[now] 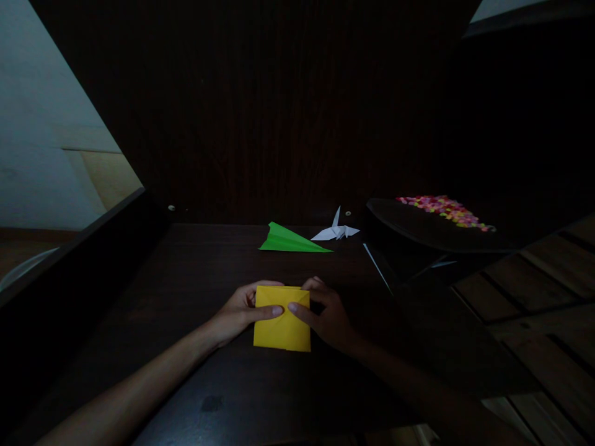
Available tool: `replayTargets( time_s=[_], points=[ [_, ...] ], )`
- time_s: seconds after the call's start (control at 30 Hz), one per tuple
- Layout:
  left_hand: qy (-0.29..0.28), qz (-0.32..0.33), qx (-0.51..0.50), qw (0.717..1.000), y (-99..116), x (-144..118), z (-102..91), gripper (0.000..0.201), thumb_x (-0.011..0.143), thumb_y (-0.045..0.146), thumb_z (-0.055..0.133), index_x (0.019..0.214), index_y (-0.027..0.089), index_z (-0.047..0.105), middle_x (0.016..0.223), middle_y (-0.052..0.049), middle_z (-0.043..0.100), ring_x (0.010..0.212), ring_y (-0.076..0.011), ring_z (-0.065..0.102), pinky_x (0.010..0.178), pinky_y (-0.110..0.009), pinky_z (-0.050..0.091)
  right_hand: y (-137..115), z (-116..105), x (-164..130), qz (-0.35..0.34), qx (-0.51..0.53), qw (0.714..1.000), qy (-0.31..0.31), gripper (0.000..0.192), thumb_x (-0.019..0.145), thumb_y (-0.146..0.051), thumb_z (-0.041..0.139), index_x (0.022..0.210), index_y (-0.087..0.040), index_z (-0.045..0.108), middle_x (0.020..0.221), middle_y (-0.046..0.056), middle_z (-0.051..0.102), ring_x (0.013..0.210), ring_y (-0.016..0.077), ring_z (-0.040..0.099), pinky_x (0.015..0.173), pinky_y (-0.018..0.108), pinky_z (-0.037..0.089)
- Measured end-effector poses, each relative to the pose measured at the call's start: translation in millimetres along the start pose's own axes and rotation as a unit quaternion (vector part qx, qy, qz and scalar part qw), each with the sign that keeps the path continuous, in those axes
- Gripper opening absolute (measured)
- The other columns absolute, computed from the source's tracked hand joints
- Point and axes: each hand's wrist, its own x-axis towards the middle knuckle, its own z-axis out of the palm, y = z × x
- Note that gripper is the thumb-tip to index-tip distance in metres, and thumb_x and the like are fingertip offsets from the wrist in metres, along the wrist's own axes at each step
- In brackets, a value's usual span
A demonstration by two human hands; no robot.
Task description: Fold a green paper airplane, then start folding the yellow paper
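Observation:
Both hands hold a folded square of yellow paper (281,331) over the dark table. My left hand (237,314) grips its left side, thumb flat on the front and the other fingers behind. On the right side, my right hand (328,316) presses its thumb near the middle, its fingers curled at the upper right corner. Crease lines run across the paper's front. Beyond the hands lies a green paper plane (290,240). A white paper crane (335,231) sits just right of the plane.
The dark wooden tabletop (186,266) meets an upright dark panel (260,124) at the back. A raised side board (74,248) borders the left. On a rounded dark shelf (395,220) at right lies a heap of small colourful pieces (446,209). A thin white strip (376,266) lies nearby.

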Motion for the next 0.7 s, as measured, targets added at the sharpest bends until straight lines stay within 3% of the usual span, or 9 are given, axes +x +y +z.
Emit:
replayTargets(
  time_s=[0.23,0.37,0.47,0.57,0.7],
  points=[
    [-0.001,0.005,0.039,0.999,3.3,-1.8,1.8,0.036,0.07,0.021,0.081,0.103,0.014,0.067,0.095,-0.007,0.074,0.085,-0.0201,0.07,0.077,-0.03,0.053,-3.9,0.1,-2.8,0.023,0.015,0.998,0.049,0.017,0.074,-0.031,0.072,0.08,-0.02,0.06,0.086,0.002,0.05,0.074,0.0165,0.052,0.065,0.029,0.043],
    [0.009,0.015,0.046,0.999,2.5,-2.0,1.5,0.036,0.07,0.022,0.081,0.102,0.015,0.068,0.095,-0.005,0.074,0.085,-0.0195,0.07,0.078,-0.03,0.053,0.7,3.8,-4.6,0.041,0.033,0.995,0.084,0.041,0.069,-0.029,0.076,0.104,-0.023,0.056,0.103,0.005,0.052,0.083,0.0179,0.054,0.07,0.03,0.046],
    [0.012,0.026,0.046,0.999,1.3,-2.3,1.2,0.036,0.07,0.023,0.081,0.102,0.016,0.068,0.096,-0.005,0.074,0.086,-0.0189,0.069,0.077,-0.029,0.053,5.2,7.8,-4.8,0.1,0.119,0.985,0.08,0.057,0.066,-0.03,0.078,0.115,-0.024,0.049,0.107,0.006,0.056,0.09,0.0196,0.057,0.076,0.032,0.049],
    [0.015,0.037,0.047,0.998,0.8,-2.7,1.2,0.035,0.07,0.023,0.081,0.101,0.016,0.068,0.095,-0.004,0.074,0.085,-0.0188,0.069,0.077,-0.029,0.053,6.8,10.0,-2.9,0.164,0.186,0.968,0.047,0.049,0.067,-0.033,0.077,0.109,-0.022,0.052,0.097,0.004,0.061,0.089,0.0204,0.061,0.077,0.032,0.049],
    [0.031,0.038,0.052,0.997,0.7,-2.2,1.2,0.037,0.068,0.024,0.082,0.101,0.015,0.067,0.093,-0.005,0.074,0.084,-0.0201,0.069,0.075,-0.03,0.053,5.2,8.9,0.5,0.201,0.188,0.961,0.019,0.027,0.072,-0.04,0.07,0.086,-0.019,0.061,0.076,0.0,0.062,0.072,0.0166,0.058,0.065,0.027,0.047]
  ],
)
